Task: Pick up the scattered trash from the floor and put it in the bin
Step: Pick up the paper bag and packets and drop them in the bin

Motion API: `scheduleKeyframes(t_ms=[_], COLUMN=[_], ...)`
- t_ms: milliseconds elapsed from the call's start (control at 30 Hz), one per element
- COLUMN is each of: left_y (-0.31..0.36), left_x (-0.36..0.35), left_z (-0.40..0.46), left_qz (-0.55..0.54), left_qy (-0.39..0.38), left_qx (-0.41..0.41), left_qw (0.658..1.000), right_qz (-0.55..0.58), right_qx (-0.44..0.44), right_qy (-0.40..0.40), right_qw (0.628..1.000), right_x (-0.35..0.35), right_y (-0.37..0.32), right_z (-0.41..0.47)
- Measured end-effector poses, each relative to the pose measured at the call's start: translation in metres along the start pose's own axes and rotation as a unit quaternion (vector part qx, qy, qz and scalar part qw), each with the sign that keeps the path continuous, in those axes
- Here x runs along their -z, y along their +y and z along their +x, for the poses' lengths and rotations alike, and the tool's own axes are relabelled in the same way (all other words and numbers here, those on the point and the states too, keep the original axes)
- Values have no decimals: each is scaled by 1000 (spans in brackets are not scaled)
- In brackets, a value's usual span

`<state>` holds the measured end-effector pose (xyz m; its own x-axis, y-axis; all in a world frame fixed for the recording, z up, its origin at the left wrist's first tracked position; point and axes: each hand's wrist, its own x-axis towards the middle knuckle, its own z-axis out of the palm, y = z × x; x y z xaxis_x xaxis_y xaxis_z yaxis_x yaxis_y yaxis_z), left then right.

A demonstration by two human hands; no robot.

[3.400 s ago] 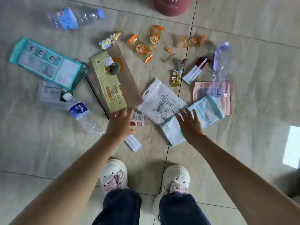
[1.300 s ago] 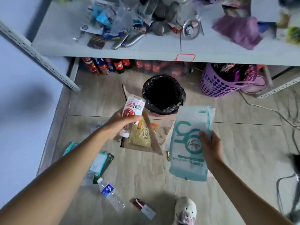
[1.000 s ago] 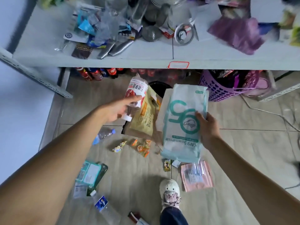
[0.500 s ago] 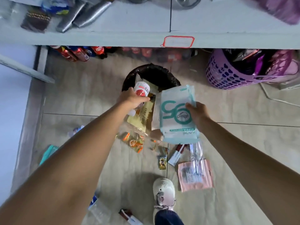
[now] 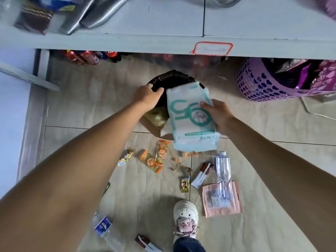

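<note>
The bin (image 5: 172,79), lined with a black bag, stands on the floor under a shelf. My left hand (image 5: 147,96) is curled over its near rim, and a yellow snack bag (image 5: 157,116) sticks out from under the palm. My right hand (image 5: 218,115) grips a white and teal mask bag (image 5: 190,117), tilted with its top edge over the bin's mouth. Loose trash lies in front of the bin: orange candy wrappers (image 5: 156,159), a clear bottle (image 5: 222,171), a pink pouch (image 5: 221,199) and a blue-labelled bottle (image 5: 107,231).
A grey shelf (image 5: 163,42) overhangs the bin from behind, with soda bottles (image 5: 87,57) beneath it. A purple basket (image 5: 269,82) stands right of the bin. My shoe (image 5: 185,215) is planted beside the pink pouch. A red and white stick packet (image 5: 201,174) lies nearby.
Both hands lifted bags off the floor and carried them forward to the bin. The left hand has dropped to the rim, and the red and white packet it held is out of sight.
</note>
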<state>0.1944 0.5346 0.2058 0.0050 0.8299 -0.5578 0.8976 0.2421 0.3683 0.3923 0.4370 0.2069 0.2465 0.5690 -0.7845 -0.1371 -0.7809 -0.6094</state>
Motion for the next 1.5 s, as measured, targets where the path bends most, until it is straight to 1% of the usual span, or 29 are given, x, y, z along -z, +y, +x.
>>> scheduleKeyframes(t_ms=[67, 133, 233, 300, 400, 467, 567, 633, 700, 800, 867, 900, 967, 1000, 1067, 1133, 1167, 1200, 1267, 1333, 1400, 1500], left_y=[-10, -24, -47, -60, -75, -85, -95, -99, -101, -101, -104, -106, -112, -115, -119, -123, -126, -127, -131, -133, -136, -150], left_x=[11, 22, 34, 39, 41, 40, 36, 33, 31, 29, 28, 27, 27, 27, 25, 23, 22, 21, 17, 14, 10, -3], left_z=[2, 4, 5, 4, 0, -4, -11, -14, -16, -18, -20, -22, -30, -36, -47, -59, -64, -69, -83, -90, -104, -131], left_qz=[-2, -23, -25, -12, -2, 6, 5, 7, 12, 28, 31, 38, 106, 159, 246, 284, 295, 305, 328, 332, 333, 328], left_qy=[38, 62, 86, 92, 78, 64, 47, 36, 32, 37, 39, 38, 20, 1, -37, -61, -65, -65, -58, -46, -36, -19], left_qx=[-4, 12, 42, 57, 61, 55, 60, 65, 66, 61, 55, 54, 44, 31, -6, -33, -46, -57, -81, -92, -98, -122], left_qw=[999, 998, 995, 994, 995, 996, 997, 997, 997, 997, 997, 997, 993, 987, 969, 956, 952, 948, 939, 938, 937, 937], right_qz=[58, 71, 26, -22, -95, -160, -220, -216, -186, -157, -152, -174, -276, -339, -443, -514, -535, -543, -537, -535, -555, -595], right_qx=[-6, -38, -113, -132, -109, -96, -106, -116, -110, -101, -80, -56, 20, 63, 134, 176, 190, 200, 210, 214, 217, 221], right_qy=[-20, -15, -4, 0, 29, 43, 27, 41, 71, 80, 95, 114, 133, 121, 64, 24, 26, 37, 70, 98, 113, 111], right_qw=[998, 997, 993, 991, 989, 982, 969, 969, 974, 979, 981, 977, 952, 931, 884, 839, 823, 814, 814, 811, 795, 765], right_x=[-9, -20, -40, -53, -65, -68, -68, -67, -66, -71, -77, -79, -77, -74, -65, -54, -48, -43, -35, -27, -21, -18], right_y=[-11, -16, -14, -10, -9, -7, 0, 5, 8, 5, -1, -2, -1, 1, 10, 20, 25, 29, 38, 45, 59, 94], right_z=[-1, 2, 12, 18, 24, 25, 23, 24, 29, 37, 37, 37, 32, 27, 17, 6, 2, -2, -16, -26, -43, -74])
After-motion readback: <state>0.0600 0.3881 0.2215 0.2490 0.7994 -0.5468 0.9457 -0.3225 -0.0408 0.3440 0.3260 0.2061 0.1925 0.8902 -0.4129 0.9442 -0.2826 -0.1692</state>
